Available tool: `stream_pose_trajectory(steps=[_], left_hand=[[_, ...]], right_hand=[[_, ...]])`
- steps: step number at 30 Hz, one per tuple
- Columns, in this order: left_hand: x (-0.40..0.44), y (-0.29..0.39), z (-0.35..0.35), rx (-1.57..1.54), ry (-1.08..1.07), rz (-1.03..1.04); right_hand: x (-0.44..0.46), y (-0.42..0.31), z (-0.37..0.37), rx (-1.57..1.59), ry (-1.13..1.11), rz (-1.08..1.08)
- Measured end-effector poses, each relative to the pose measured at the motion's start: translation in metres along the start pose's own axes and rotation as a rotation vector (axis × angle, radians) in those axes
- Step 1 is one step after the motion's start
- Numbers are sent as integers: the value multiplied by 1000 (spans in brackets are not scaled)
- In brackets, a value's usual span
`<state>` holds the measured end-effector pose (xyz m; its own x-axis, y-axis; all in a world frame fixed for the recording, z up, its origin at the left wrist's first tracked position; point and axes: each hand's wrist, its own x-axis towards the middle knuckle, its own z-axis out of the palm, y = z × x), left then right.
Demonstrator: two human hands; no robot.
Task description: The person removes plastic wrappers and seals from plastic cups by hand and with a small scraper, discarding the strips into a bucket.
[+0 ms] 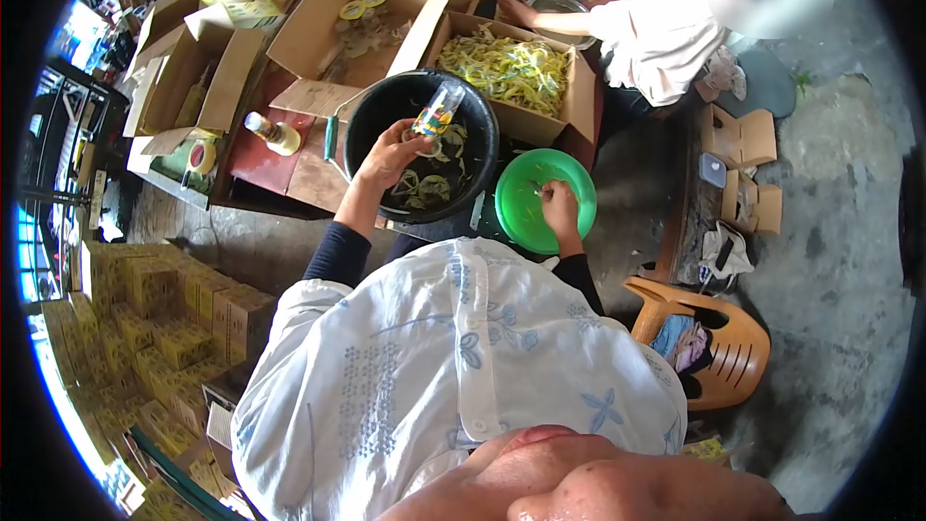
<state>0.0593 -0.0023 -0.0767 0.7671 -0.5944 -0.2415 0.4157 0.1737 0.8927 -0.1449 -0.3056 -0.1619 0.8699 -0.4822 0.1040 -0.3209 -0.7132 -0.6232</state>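
My left hand [390, 156] is wrapped round a clear bottle [440, 110] with a colourful label. It holds the bottle tilted over a black bucket [353, 125] with a green handle grip; pale yellow-green strips lie inside the bucket. On the right, my right hand [558, 205] reaches into a green bowl [585, 174]. Its fingers are pressed together, and I cannot make out what is between them. Behind the bowl and bucket, an open carton [582, 106] is full of yellow-green strips [506, 68].
Another open carton [299, 39] holds jars with yellow lids. A filled bottle [282, 139] stands on the red board at left. Yellow cartons [178, 318] are stacked behind on the left. An orange chair [743, 357] stands at right; another person [666, 29] sits at the far right.
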Motion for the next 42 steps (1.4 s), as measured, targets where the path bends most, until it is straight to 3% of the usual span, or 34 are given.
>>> stream_pose_trajectory(steps=[11, 18, 23, 26, 31, 36, 42], left_hand=[[-6, 7, 0, -176, -68, -71], [-2, 6, -5, -342, -93, -181], [-6, 5, -5, -335, -88, -129], [0, -5, -12, -353, -127, 49], [-1, -6, -9, -179, -35, 63], [0, -1, -4, -137, 69, 108], [0, 0, -1, -42, 158, 105]], right_hand=[[9, -7, -1, 156, -93, 37], [6, -18, 5, 41, -142, 21], [1, -25, -2, 62, -177, 43], [-1, -24, -5, 37, -139, -15], [4, -23, -9, 97, -103, -105], [12, -45, -26, 250, -271, -82], [9, -63, -36, 295, -219, -95]])
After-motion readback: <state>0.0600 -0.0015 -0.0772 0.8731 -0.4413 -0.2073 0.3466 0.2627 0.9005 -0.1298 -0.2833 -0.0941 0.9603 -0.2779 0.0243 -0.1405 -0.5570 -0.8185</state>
